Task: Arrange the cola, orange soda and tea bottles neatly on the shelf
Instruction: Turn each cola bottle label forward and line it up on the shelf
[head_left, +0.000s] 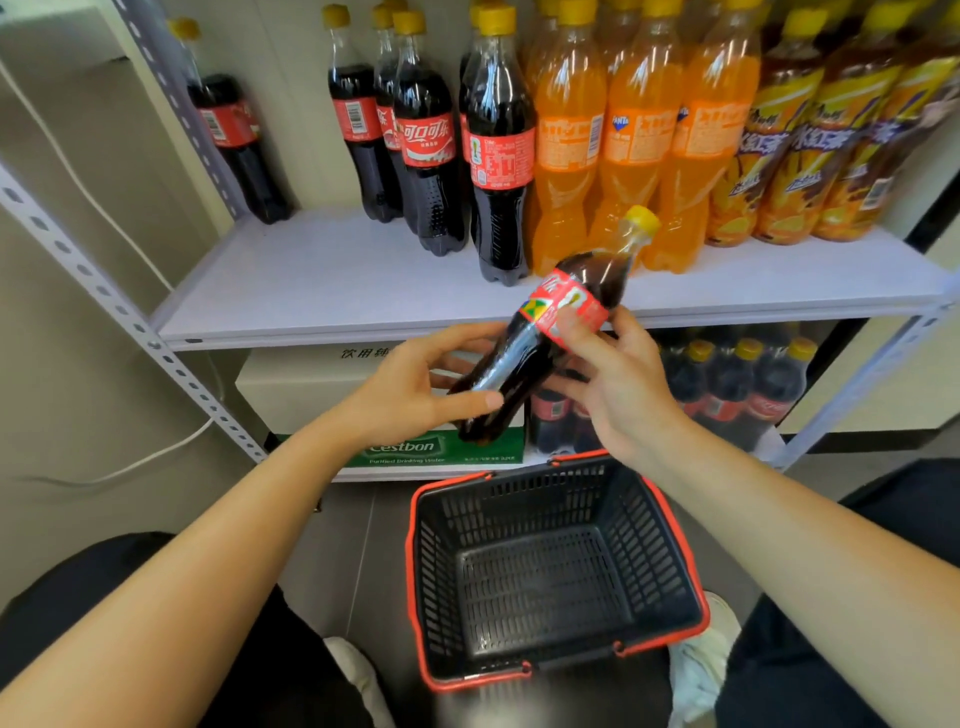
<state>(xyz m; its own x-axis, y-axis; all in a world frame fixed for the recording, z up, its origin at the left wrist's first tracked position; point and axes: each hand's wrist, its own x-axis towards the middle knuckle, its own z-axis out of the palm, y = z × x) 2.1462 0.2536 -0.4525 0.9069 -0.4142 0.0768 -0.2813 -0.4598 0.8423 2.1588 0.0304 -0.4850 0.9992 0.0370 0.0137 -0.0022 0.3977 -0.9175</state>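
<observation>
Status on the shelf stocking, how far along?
Done: orange soda and tea stand in rows on the shelf, with shelved cola beside them. In hand: left hand and right hand hold a tilted cola bottle in front of the shelf. Left: shelve it; probably pull in the lone cola at far left. The basket holds no bottles.

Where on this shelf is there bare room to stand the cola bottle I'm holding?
Bare shelf board lies between the lone cola bottle at the left and the cola group, and across the front left. Rightward, the orange soda bottles and tea bottles stand packed together, leaving only a front strip.
</observation>
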